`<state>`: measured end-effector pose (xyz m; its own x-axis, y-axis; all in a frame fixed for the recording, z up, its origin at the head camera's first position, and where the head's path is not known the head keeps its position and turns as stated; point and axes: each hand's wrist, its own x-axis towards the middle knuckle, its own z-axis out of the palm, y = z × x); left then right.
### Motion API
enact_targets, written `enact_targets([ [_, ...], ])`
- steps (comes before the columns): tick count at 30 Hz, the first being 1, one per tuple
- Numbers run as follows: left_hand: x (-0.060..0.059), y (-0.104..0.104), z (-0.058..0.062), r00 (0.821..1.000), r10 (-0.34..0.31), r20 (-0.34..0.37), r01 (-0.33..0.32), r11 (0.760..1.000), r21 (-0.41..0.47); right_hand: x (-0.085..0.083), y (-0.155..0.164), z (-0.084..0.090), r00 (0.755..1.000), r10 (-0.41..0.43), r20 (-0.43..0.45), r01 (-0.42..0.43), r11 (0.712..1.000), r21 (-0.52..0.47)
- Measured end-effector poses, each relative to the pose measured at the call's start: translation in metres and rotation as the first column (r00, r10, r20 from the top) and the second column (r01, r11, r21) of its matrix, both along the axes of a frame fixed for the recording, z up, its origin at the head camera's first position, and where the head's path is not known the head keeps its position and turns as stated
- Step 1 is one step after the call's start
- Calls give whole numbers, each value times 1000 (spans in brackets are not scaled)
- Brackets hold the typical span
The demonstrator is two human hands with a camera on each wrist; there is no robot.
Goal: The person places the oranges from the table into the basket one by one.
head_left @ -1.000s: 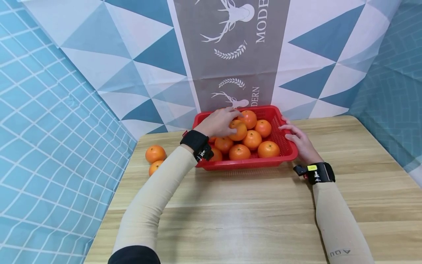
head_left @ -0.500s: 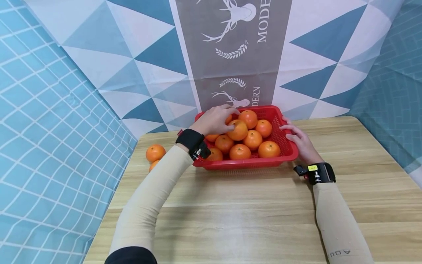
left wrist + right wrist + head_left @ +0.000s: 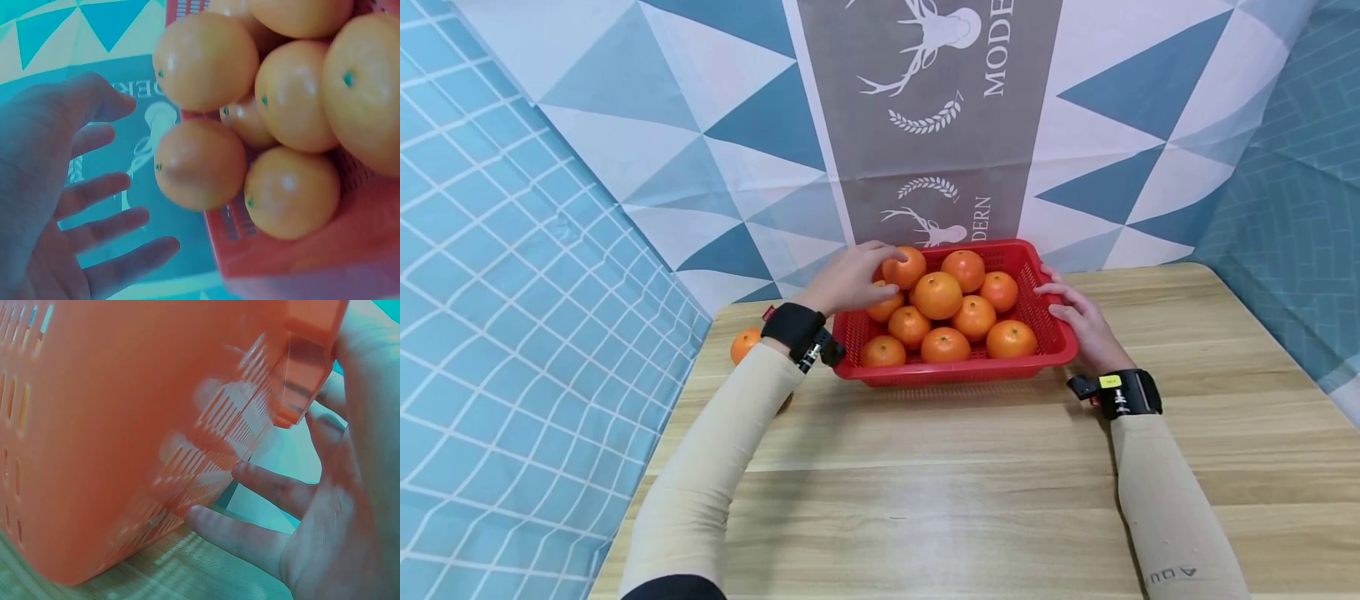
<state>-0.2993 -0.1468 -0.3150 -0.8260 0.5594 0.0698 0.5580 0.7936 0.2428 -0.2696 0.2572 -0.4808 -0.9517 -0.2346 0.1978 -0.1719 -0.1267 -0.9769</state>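
Note:
A red plastic basket (image 3: 955, 372) stands at the table's far edge, filled with several oranges. My left hand (image 3: 850, 279) is at its far left corner, fingertips beside an orange (image 3: 905, 267) on top of the pile. The left wrist view shows the left hand (image 3: 81, 206) open with fingers spread, a little apart from that orange (image 3: 200, 164) at the basket's (image 3: 300, 256) edge. My right hand (image 3: 1072, 314) rests flat on the basket's right wall. In the right wrist view, the right hand's fingers (image 3: 275, 487) lie straight along the basket (image 3: 125, 425), with the thumb at the rim.
One loose orange (image 3: 743, 343) lies on the wooden table (image 3: 970, 483) left of the basket, partly hidden by my left forearm. A patterned cloth backdrop (image 3: 925, 125) hangs right behind the basket. The table's left edge runs close to that loose orange.
My left hand has let go of the large orange on the middle of the pile and drawn back to the left. Its forearm now hides a second loose orange. The right hand has not moved.

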Motion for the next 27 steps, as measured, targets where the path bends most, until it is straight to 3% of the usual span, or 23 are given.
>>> enact_targets([
  [5,6,-20,1,999,35,8,-35,999,-4,0,2,0,1000,5,2,-5,1000,-6],
  [12,11,-51,-6,996,85,14,-85,996,17,0,2,-1,1000,-3,-5,3,1000,6],
  [27,20,-120,-20,975,222,16,-221,975,-24,1,0,1,1000,-5,-9,6,1000,16],
])
